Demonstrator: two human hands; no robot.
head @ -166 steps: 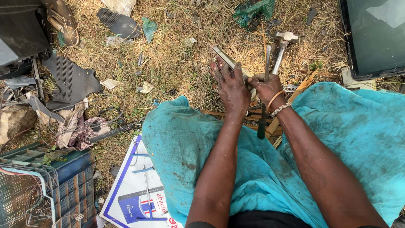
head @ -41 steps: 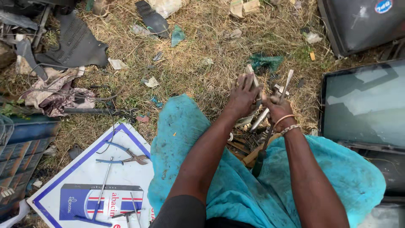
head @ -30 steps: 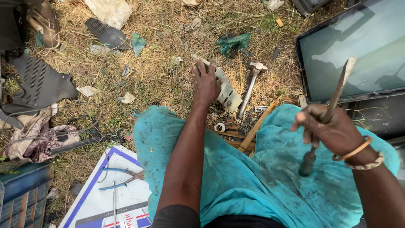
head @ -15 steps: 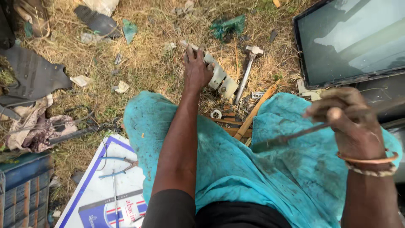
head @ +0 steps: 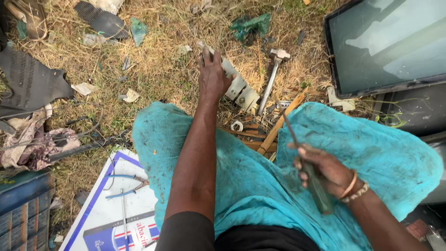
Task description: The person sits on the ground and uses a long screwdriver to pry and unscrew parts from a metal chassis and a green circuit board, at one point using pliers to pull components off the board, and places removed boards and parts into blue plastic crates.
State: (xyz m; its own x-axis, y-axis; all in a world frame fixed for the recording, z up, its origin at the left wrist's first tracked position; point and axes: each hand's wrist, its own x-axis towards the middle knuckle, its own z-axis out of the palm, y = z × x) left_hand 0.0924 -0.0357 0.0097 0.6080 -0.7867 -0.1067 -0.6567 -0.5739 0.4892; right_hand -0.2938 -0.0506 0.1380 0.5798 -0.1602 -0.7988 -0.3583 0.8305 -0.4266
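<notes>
The person sits on dry grass (head: 153,69) with legs covered by a turquoise cloth (head: 260,186). The left hand (head: 213,74) reaches forward and lies on a pale metal bracket (head: 239,88) that rests on the grass; the palm and fingers press down on its upper end, though whether they wrap around it cannot be told from this angle. The lower end of the bracket, with a bolt head showing, sticks out from under the hand toward the knees.

The right hand (head: 325,172) is over the right thigh — its grip is closed around the dark green handle of a screwdriver (head: 306,169), the thin shaft pointing up and away toward the grass. Beaded and orange bracelets circle that wrist.

Just beside the bracket, to the right, lies a hammer (head: 272,76), head away from the person. A wooden stick (head: 278,125) slants between the knees, with a small white ring (head: 236,125) near it. A flat screen (head: 390,44) lies at upper right. At lower left a white board (head: 104,209) carries blue-handled pliers (head: 123,186), and a black plastic cover (head: 30,86) lies at far left.
</notes>
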